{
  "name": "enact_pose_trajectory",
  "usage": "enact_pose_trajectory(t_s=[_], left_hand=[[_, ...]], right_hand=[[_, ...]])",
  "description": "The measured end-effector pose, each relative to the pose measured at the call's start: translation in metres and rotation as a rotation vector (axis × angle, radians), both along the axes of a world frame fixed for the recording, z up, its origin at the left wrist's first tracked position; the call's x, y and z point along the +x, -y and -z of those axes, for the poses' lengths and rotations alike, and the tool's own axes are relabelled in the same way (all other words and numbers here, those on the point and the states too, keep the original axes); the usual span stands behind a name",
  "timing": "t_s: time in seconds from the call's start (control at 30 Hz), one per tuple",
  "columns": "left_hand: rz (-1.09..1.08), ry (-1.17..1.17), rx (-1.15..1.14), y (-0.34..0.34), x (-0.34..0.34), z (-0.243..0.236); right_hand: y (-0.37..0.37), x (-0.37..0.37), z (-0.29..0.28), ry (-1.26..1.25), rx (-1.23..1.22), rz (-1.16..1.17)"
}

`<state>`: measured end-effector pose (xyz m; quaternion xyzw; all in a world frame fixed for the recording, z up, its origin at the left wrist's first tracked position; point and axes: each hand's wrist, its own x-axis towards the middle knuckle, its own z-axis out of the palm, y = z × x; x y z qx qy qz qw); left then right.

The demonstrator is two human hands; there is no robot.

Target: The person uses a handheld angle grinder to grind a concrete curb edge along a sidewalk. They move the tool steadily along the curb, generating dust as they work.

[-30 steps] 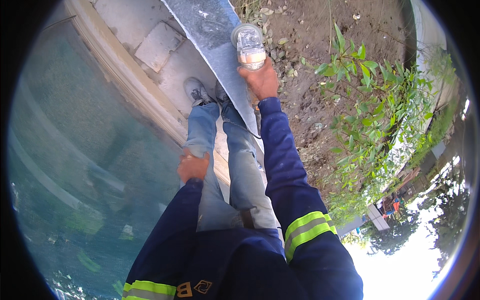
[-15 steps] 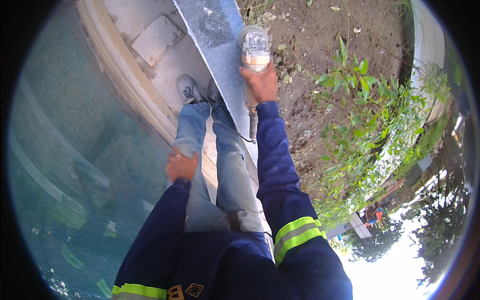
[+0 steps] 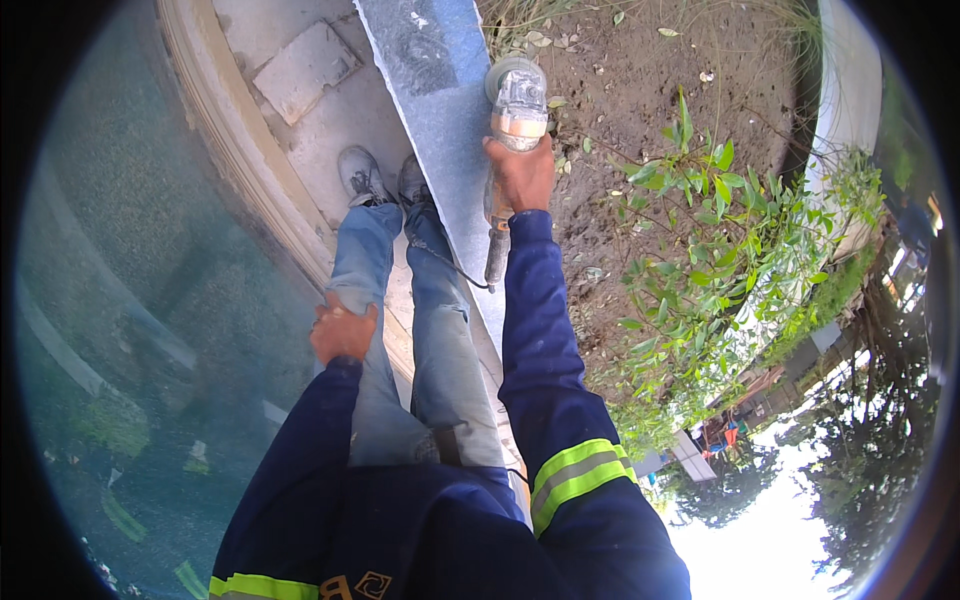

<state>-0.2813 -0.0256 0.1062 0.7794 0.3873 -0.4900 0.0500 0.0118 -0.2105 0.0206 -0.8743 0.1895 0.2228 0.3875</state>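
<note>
My right hand (image 3: 519, 172) grips a dusty angle grinder (image 3: 519, 110) by its body. Its disc sits at the right edge of a long grey-blue strip of slab or sheet (image 3: 425, 90) with a rough pale left edge. The handle and a dark cord run down along that strip, the handle partly behind my sleeve. My left hand (image 3: 341, 328) is curled over the left knee of my dusty jeans. Both my shoes (image 3: 362, 178) rest on the pale paving, left of the strip.
Moulded beige edging (image 3: 230, 150) borders a green-blue glassy surface, perhaps water (image 3: 120, 280), on the left. A loose square tile (image 3: 305, 70) lies on the paving. At right are bare soil (image 3: 680, 60), a leafy shrub (image 3: 720, 260), a white curved border (image 3: 845, 70) and trees.
The grinder and my right hand have shifted slightly down and rightward in view. My legs and left hand appear further left. Both hands keep their holds.
</note>
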Motion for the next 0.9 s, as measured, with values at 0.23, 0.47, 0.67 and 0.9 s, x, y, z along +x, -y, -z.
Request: enact_pose_trajectory(t_s=[0.23, 0.47, 0.67, 0.9], left_hand=[[-0.043, -0.019, -0.020, -0.002, 0.007, -0.004], [-0.042, -0.004, -0.010, -0.003, 0.005, -0.003], [-0.029, -0.013, -0.013, -0.002, 0.005, -0.005], [-0.026, -0.029, -0.015, -0.003, 0.008, -0.005]], right_hand=[[-0.019, -0.001, 0.004, -0.029, -0.001, -0.057], [-0.004, -0.006, 0.004, -0.011, 0.046, 0.005], [-0.013, 0.016, 0.009, 0.018, 0.010, -0.017], [-0.017, -0.003, 0.006, -0.029, 0.001, -0.038]])
